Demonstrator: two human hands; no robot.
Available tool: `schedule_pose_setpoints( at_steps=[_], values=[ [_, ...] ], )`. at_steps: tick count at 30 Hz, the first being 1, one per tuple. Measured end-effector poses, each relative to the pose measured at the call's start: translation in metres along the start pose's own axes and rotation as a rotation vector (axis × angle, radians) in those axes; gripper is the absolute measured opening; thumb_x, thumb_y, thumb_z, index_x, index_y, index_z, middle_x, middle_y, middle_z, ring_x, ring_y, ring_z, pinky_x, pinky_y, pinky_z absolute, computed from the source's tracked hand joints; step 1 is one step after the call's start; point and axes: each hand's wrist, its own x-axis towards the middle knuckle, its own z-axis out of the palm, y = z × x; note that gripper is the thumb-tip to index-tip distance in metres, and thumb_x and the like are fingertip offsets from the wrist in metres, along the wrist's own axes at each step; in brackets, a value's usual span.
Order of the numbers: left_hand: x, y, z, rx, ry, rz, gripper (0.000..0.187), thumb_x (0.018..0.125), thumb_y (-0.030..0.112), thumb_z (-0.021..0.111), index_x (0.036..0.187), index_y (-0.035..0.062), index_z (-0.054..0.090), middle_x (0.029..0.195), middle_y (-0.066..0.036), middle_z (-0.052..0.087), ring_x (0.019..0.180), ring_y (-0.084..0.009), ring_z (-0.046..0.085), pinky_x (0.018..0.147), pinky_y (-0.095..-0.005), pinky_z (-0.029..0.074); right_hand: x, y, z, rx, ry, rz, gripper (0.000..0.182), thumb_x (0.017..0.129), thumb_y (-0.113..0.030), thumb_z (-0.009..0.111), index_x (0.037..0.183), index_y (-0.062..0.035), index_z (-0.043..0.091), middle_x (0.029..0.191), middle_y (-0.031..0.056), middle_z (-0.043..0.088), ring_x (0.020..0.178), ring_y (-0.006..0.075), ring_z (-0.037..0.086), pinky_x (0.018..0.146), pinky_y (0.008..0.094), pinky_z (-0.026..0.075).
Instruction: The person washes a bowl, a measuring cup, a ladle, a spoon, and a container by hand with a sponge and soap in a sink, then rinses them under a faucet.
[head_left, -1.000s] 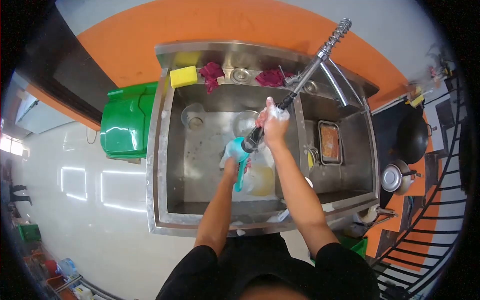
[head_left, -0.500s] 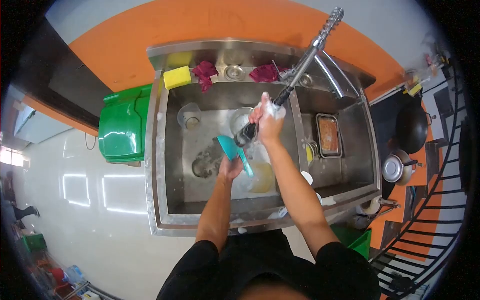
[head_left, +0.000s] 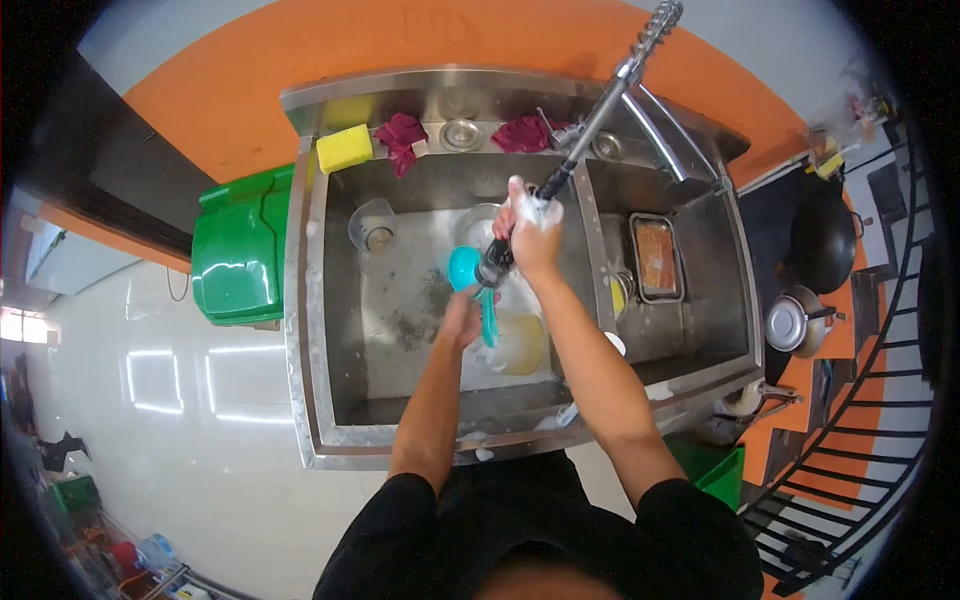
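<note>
My right hand (head_left: 536, 240), with suds on it, is wrapped round the black spray head (head_left: 495, 262) of the tall spring faucet (head_left: 600, 115). My left hand (head_left: 460, 320) grips a teal ladle (head_left: 463, 268) just below the spray head, over the left sink basin (head_left: 350, 340). The ladle's bowl faces up and its handle points down towards me. Beneath my hands, a yellowish see-through container (head_left: 522, 345) and a round bowl (head_left: 474, 224) lie in the basin. A clear plastic cup (head_left: 373, 226) rests by the basin's far left corner.
On the back ledge are a yellow sponge (head_left: 344, 149) and dark red cloths (head_left: 402, 140). The right basin holds a rectangular metal tray (head_left: 656, 258). A green bin (head_left: 240, 255) stands left of the sink. Pots (head_left: 795, 322) and a wok (head_left: 823, 248) are at the right.
The ladle has turned: its inside now faces up, where its outer side showed before. My right hand and the spray head have shifted slightly closer to it.
</note>
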Motion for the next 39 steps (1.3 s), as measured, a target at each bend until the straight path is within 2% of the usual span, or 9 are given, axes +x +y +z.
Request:
schedule_pose_setpoints(
  at_steps=[4, 6, 13, 20, 24, 28, 36, 38, 39],
  values=[
    [0.028, -0.013, -0.018, 0.69, 0.245, 0.298, 0.026, 0.088, 0.025, 0.056, 0.103, 0.0033, 0.056, 0.088, -0.011, 0.066, 0.073, -0.0283, 0.062, 0.073, -0.0412, 0.046, 0.008, -0.002, 0.008, 0.101, 0.028, -0.151, 0.04, 0.089, -0.024, 0.061, 0.057, -0.0069, 0.043, 0.048, 0.0008, 0.044, 0.042, 0.0114, 0.045, 0.041, 0.0272, 0.035],
    [0.024, -0.012, -0.008, 1.173, 0.661, 0.558, 0.026, 0.086, 0.02, 0.058, 0.107, 0.0054, 0.055, 0.094, -0.013, 0.064, 0.083, -0.033, 0.06, 0.077, -0.0467, 0.043, 0.012, 0.008, 0.0, -0.163, 0.096, -0.152, 0.04, 0.09, -0.022, 0.059, 0.057, -0.0065, 0.043, 0.047, 0.0018, 0.044, 0.041, 0.0119, 0.045, 0.04, 0.027, 0.034],
    [-0.012, 0.004, 0.009, 2.15, 0.417, 0.714, 0.059, 0.068, 0.012, 0.064, 0.124, 0.0071, 0.045, 0.12, -0.018, 0.047, 0.112, -0.0346, 0.043, 0.092, -0.051, 0.031, 0.002, 0.008, 0.001, 0.113, 0.006, -0.052, 0.039, 0.089, -0.025, 0.061, 0.057, -0.0069, 0.048, 0.046, 0.0011, 0.046, 0.038, 0.0113, 0.044, 0.037, 0.0267, 0.034],
    [-0.019, 0.01, 0.005, 2.175, 0.489, 0.926, 0.073, 0.061, 0.018, 0.07, 0.127, 0.0034, 0.041, 0.113, -0.014, 0.049, 0.104, -0.0311, 0.046, 0.088, -0.0444, 0.033, 0.008, 0.011, -0.011, -0.118, 0.15, -0.07, 0.04, 0.088, -0.027, 0.062, 0.057, -0.0064, 0.048, 0.047, 0.0014, 0.047, 0.039, 0.0109, 0.046, 0.037, 0.027, 0.034],
    [-0.021, 0.008, 0.01, 2.047, 0.584, 0.71, 0.071, 0.065, 0.027, 0.073, 0.121, 0.0013, 0.039, 0.108, -0.016, 0.05, 0.1, -0.0352, 0.051, 0.083, -0.045, 0.043, -0.002, 0.016, -0.004, 0.189, 0.021, 0.049, 0.037, 0.088, -0.025, 0.063, 0.059, -0.007, 0.046, 0.047, 0.0012, 0.045, 0.038, 0.0119, 0.045, 0.036, 0.0268, 0.034],
    [-0.029, 0.015, 0.025, 1.901, 0.547, 0.483, 0.067, 0.076, 0.037, 0.066, 0.121, -0.0017, 0.035, 0.11, -0.021, 0.048, 0.093, -0.0433, 0.057, 0.077, -0.0491, 0.048, 0.014, 0.014, -0.011, -0.092, 0.157, -0.151, 0.034, 0.088, -0.024, 0.062, 0.063, -0.0061, 0.047, 0.047, 0.0024, 0.046, 0.038, 0.012, 0.045, 0.036, 0.0268, 0.034],
    [-0.001, -0.004, -0.004, 1.697, 0.572, 0.647, 0.066, 0.075, 0.038, 0.066, 0.123, 0.0037, 0.036, 0.116, -0.021, 0.051, 0.091, -0.0448, 0.058, 0.077, -0.0523, 0.047, 0.002, 0.003, -0.003, 0.118, 0.072, 0.037, 0.048, 0.089, -0.03, 0.06, 0.054, -0.0081, 0.036, 0.047, 0.0032, 0.039, 0.038, 0.0137, 0.04, 0.038, 0.0293, 0.034],
    [0.024, -0.012, -0.037, 1.624, 0.598, 0.72, 0.061, 0.077, 0.037, 0.063, 0.123, 0.0038, 0.039, 0.115, -0.022, 0.053, 0.09, -0.045, 0.059, 0.077, -0.0521, 0.047, 0.004, 0.0, -0.002, 0.171, 0.019, 0.051, 0.043, 0.088, -0.028, 0.061, 0.056, -0.0069, 0.042, 0.05, 0.0055, 0.045, 0.042, 0.0151, 0.048, 0.041, 0.0283, 0.038],
    [0.049, -0.016, -0.073, 1.643, 0.417, 0.718, 0.051, 0.079, 0.033, 0.06, 0.119, 0.0045, 0.045, 0.109, -0.021, 0.057, 0.088, -0.0407, 0.06, 0.074, -0.0485, 0.048, 0.006, -0.007, 0.002, 0.172, 0.021, 0.048, 0.043, 0.088, -0.028, 0.061, 0.056, -0.0069, 0.042, 0.05, 0.0055, 0.045, 0.042, 0.0151, 0.048, 0.041, 0.0283, 0.038]
  ],
)
